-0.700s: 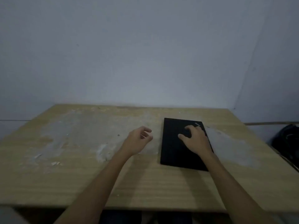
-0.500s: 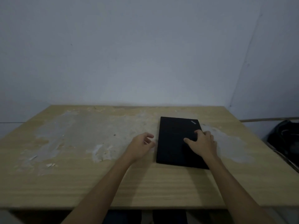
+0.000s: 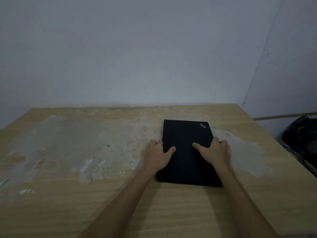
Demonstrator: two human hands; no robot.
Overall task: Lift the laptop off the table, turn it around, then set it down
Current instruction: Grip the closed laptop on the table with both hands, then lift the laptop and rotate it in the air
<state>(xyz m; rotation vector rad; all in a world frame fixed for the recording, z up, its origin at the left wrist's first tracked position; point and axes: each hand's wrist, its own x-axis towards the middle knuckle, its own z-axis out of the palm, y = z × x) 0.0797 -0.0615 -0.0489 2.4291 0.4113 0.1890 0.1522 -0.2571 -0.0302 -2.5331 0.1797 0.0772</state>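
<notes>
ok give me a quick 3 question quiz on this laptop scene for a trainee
1. True or false: the closed black laptop lies flat on the wooden table.
2. Where are the thumbs of the left hand and right hand? A) on the lid B) under the base C) off the laptop
3. Fill in: the silver logo sits at the lid's far ____ corner.

Key: 1 true; 2 A; 3 right
</notes>
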